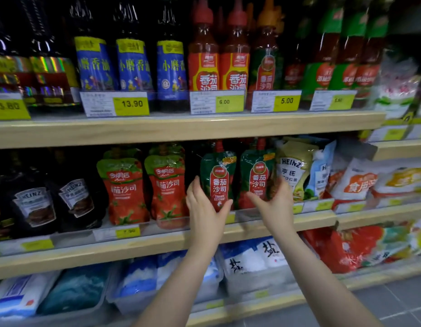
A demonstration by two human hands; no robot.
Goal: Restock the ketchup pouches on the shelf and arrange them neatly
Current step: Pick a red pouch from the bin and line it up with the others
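Two dark green ketchup pouches with red spouts stand upright side by side on the middle shelf (157, 241). My left hand (206, 206) grips the lower part of the left green pouch (217, 175), thumb on its front. My right hand (274, 204) holds the lower right side of the right green pouch (258, 175). To their left stand two red and green ketchup pouches (125, 190), also upright at the shelf front.
Heinz salad dressing pouches (293, 171) press against the right green pouch. Black Heinz pouches (37, 206) stand at far left. Bottles fill the upper shelf (181, 128); salt bags (254, 258) lie below. Price tags line each shelf edge.
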